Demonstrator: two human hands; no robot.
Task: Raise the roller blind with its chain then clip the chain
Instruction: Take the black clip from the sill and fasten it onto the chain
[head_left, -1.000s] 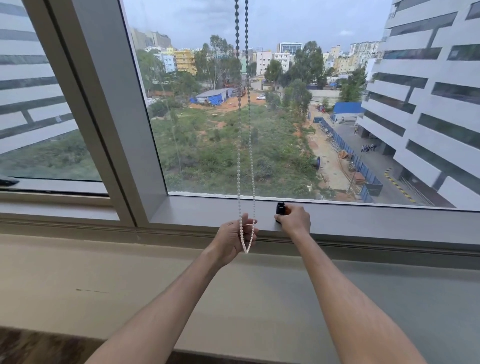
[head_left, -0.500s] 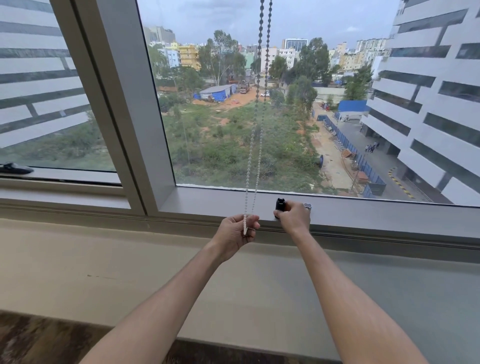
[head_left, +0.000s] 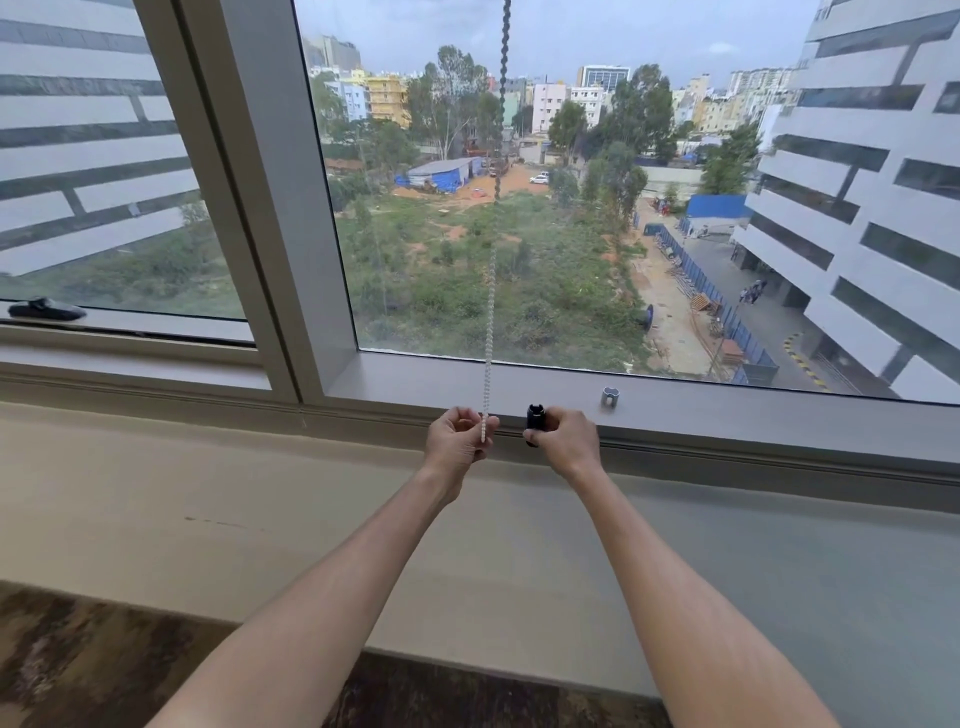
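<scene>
A white bead chain (head_left: 490, 312) hangs straight down in front of the window pane, its two strands twisted together. My left hand (head_left: 460, 441) pinches the chain's bottom loop at the sill. Just to its right, my right hand (head_left: 563, 441) grips a small black clip (head_left: 536, 417) that stands on the window frame's lower rail. The roller blind itself is out of view above.
A small grey bracket (head_left: 609, 397) sits on the lower rail (head_left: 727, 415) to the right of my right hand. A thick window mullion (head_left: 270, 208) runs left of the chain. A black window handle (head_left: 44, 309) lies at far left. A wide ledge (head_left: 260, 519) spreads below.
The chain's two strands have drawn together and twisted, and its loop hangs shorter below my left hand. The grey bracket, earlier hidden by my right hand, now shows.
</scene>
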